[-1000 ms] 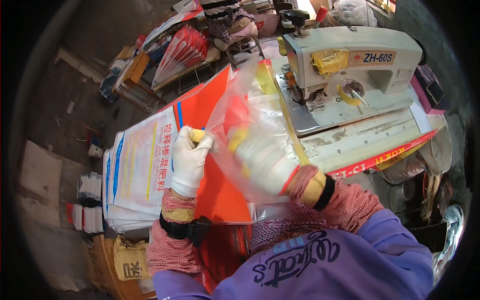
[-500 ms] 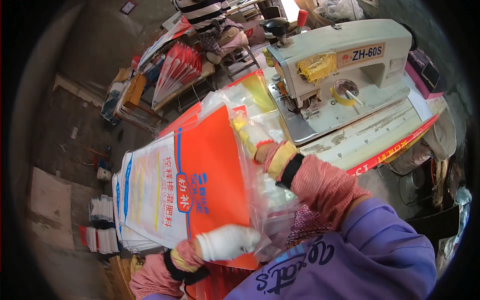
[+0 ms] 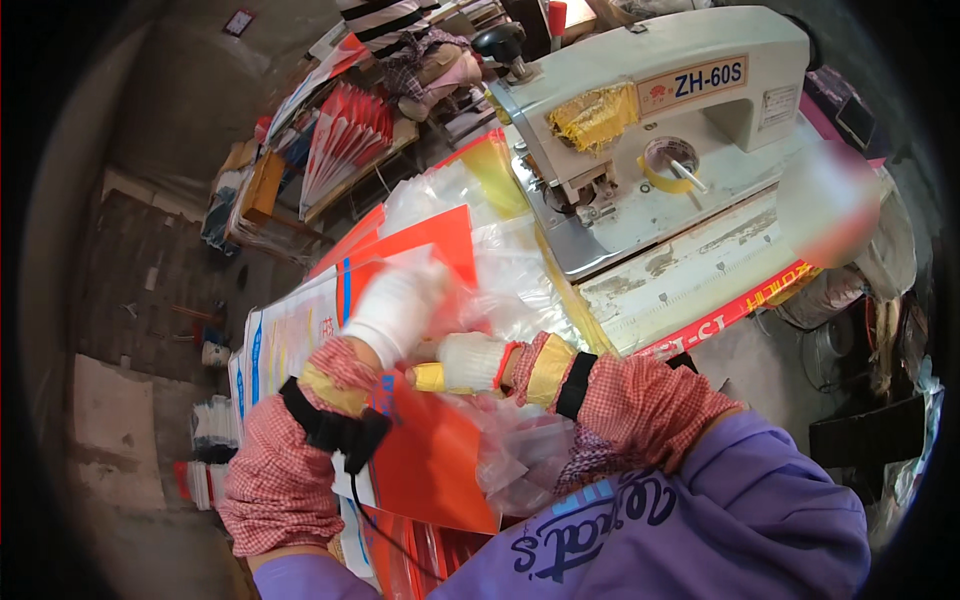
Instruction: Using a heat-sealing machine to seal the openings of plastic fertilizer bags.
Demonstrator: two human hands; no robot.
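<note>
Bunching up close: left hand point(image 3: 396, 305) over orange-and-white bag point(image 3: 430, 450), nearer it, too blurred to tell grip; right hand point(image 3: 468, 362), fingers curled beside clear plastic point(image 3: 515, 440), can't tell hold. Bag spreads beneath and left of both, long axis roughly left-right I think.

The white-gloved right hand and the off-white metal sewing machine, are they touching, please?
Apart: the head view shows clear plastic between right hand and machine.
</note>
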